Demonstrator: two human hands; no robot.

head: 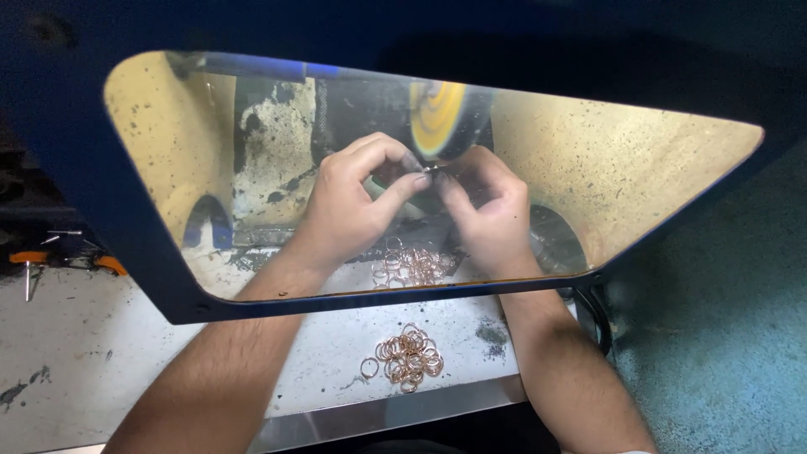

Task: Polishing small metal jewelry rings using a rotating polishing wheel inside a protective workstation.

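Left hand, right hand pinch tiny ring near wheel. Light, hard, slippery; grip rim.

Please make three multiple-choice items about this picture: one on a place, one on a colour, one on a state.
1. Where does the near pile of rings lie?
A. on the bench in front of the shield
B. on the wheel
C. on the floor

2. What colour is the polishing wheel?
A. red
B. yellow
C. white

3. How are the left hand and right hand?
A. both flat on the bench
B. pinching a small piece together below the wheel
C. far apart

Key: A, the rings rest on the pale bench; B, the wheel looks yellow; B, the fingertips meet on one piece.
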